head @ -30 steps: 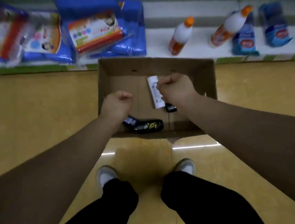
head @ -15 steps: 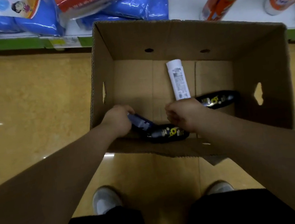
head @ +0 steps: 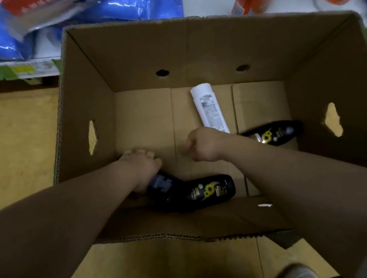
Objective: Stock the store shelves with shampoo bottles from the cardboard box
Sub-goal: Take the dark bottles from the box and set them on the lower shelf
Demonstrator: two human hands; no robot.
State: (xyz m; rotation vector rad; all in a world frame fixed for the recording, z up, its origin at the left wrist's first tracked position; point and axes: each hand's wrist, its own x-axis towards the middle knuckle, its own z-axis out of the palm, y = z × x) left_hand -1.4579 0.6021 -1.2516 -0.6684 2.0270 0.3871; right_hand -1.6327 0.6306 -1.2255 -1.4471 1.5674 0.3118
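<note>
By the near wall of the cardboard box, a blue-labelled dark bottle is being gripped at one end by the left hand, its long axis running rightward. The right hand is being held curled; its contents cannot be told.

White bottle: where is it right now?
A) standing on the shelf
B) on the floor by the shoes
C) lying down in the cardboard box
C: the white bottle lies flat on the bottom of the cardboard box.
</note>
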